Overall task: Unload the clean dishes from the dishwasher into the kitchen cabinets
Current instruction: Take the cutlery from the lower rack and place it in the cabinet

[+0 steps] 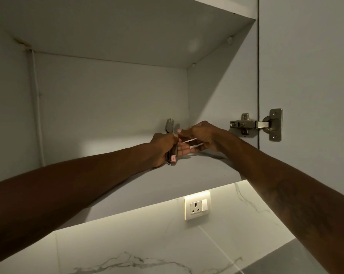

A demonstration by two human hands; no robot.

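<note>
One open wall cabinet, with one door swung out to the right. One bottom shelf, two hands low over it. Left hand curled tight round a bundle of cutlery, one fork upright above the fist; number of pieces impossible to tell. Right hand just beside, pinching two thin pale sticks. One metal hinge. One wall socket below. One red-edged sticker on a handle.

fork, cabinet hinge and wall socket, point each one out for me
fork (170,123), head view, on the tines
cabinet hinge (245,124), head view, on the metal arm
wall socket (195,208), head view, on the pin holes
</note>
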